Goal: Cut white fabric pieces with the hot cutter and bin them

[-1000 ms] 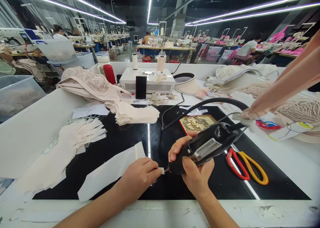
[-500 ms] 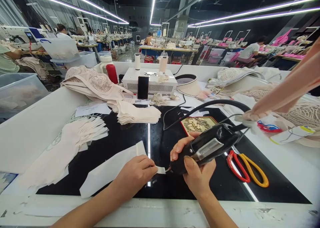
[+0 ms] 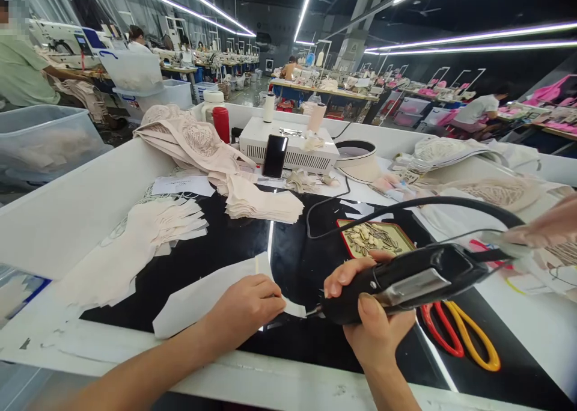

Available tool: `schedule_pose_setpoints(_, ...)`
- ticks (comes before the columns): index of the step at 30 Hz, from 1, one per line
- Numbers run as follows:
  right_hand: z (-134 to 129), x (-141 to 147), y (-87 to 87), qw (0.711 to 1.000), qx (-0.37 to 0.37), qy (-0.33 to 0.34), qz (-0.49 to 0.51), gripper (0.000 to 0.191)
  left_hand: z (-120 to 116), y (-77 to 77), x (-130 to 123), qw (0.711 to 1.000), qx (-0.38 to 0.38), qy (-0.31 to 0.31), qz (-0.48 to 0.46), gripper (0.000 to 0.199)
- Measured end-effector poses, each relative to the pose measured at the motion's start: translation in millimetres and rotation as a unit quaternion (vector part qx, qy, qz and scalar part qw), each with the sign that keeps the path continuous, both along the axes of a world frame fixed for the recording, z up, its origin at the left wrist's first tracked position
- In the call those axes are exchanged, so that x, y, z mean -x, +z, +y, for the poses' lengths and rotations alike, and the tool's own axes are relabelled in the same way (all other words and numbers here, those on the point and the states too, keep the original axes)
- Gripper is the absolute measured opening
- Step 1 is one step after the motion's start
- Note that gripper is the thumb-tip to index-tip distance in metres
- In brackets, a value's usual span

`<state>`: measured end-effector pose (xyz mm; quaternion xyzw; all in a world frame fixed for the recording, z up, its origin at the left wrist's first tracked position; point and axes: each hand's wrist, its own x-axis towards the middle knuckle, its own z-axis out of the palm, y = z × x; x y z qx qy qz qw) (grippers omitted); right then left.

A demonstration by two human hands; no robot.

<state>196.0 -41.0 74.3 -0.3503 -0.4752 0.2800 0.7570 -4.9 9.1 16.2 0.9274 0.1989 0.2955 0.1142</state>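
My left hand (image 3: 250, 306) pinches the narrow end of a white fabric piece (image 3: 193, 297) on the black work surface (image 3: 293, 351), fingers closed. My right hand (image 3: 372, 321) is wrapped round a black handheld power tool (image 3: 401, 285) with a silver side plate. The tool's thin metal tip (image 3: 314, 312) points left and meets the fabric's end. A thick black cable runs from the tool's rear, where a blurred pinkish strip (image 3: 545, 225), seemingly cloth, attaches. Below the tool lie scissors with red and orange handles (image 3: 473, 339), their blades hidden.
Pale cut fabric pieces (image 3: 130, 237) fan out at the left; another stack (image 3: 264, 197) lies further back. A tray of seeds and nuts (image 3: 376, 238) sits beyond the tool. At the back are a phone (image 3: 274, 155), a white vented box (image 3: 288, 140) and a red bottle (image 3: 220, 124).
The camera view has shifted and tilted. My right hand has turned the tool flatter, its rear swinging right. More of the fabric's end shows beyond my left fingers, still beside the tip.
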Motion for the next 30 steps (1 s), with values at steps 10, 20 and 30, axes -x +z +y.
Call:
schedule_pose_setpoints(10,15.5,19.1,13.7,0.999,-0.011,-0.016,0.039,0.040,-0.3,-10.2,-3.3,1.000,-0.016,0.005,0.010,0.014)
schedule_pose_setpoints(20,23.3,24.5,4.8,0.999,0.005,-0.024,0.034,0.039,0.4,-14.1,-9.3,0.998,-0.054,0.009,0.014,0.022)
schedule_pose_setpoints(30,23.4,26.2,7.5,0.999,0.007,-0.032,0.028,0.035,0.6,-16.5,-8.6,0.999,-0.051,0.010,0.011,0.021)
